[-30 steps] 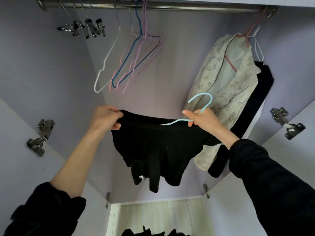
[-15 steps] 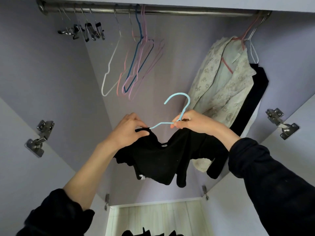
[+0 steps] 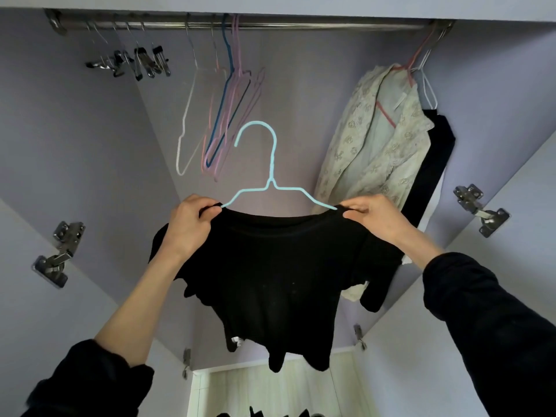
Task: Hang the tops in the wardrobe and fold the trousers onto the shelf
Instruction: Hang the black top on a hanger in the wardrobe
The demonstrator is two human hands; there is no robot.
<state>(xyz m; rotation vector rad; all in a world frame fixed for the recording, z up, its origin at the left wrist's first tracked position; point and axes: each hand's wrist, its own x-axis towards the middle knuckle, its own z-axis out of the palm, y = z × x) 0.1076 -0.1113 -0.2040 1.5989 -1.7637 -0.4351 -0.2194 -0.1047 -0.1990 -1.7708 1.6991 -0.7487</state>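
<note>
A black top (image 3: 279, 272) hangs spread on a light blue wire hanger (image 3: 272, 173), whose hook points up below the wardrobe's metal rail (image 3: 316, 25). My left hand (image 3: 189, 224) pinches the top's left shoulder over the hanger's end. My right hand (image 3: 376, 215) pinches the right shoulder the same way. The hanger's lower bar is hidden inside the top. The hook is well below the rail and touches nothing.
Several empty hangers (image 3: 222, 115) hang mid-rail, with metal clip hangers (image 3: 135, 63) at the left. A pale patterned shirt (image 3: 373, 139) and a dark garment (image 3: 433, 164) hang at the right. Door hinges (image 3: 60, 254) flank the opening. A wooden shelf (image 3: 264, 389) lies below, with dark fabric at its near edge.
The hanger has gone from tilted to upright with the top's neck around it. Both hands moved apart to the shoulders, and the top now hangs spread flat.
</note>
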